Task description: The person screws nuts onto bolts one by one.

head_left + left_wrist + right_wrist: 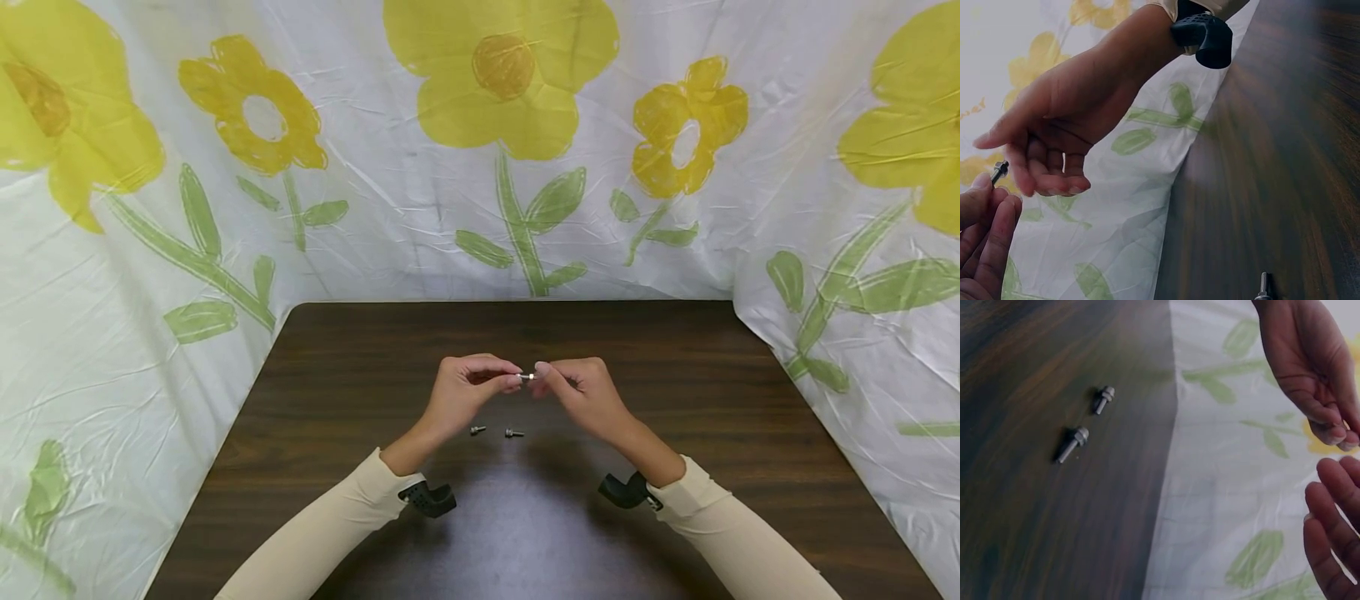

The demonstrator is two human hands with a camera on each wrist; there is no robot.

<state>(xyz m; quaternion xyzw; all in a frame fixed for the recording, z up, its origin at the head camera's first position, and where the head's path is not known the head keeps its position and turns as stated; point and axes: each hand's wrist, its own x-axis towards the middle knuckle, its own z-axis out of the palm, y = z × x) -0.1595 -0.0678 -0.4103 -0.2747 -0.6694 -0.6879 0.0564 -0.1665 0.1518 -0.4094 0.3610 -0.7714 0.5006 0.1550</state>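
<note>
Between thumb and fingertips, my left hand (463,390) pinches a small metal bolt (999,171) above the table. A nut or collar shows near the bolt's far end, beside the right fingertips. My right hand (588,393) is at that end; in the left wrist view its thumb stands away from the bolt and its index finger is close beside it. Whether that finger touches the metal is hard to tell. Two more bolts, a left one (477,430) and a right one (513,433), lie on the table nearer the body. In the right wrist view the held bolt is hidden.
The dark wood-grain table (337,350) spans the space below the hands. A white cloth with yellow flowers (375,233) hangs behind it and along both sides. Black wrist cameras, left (431,498) and right (626,492), jut inward under the sleeves.
</note>
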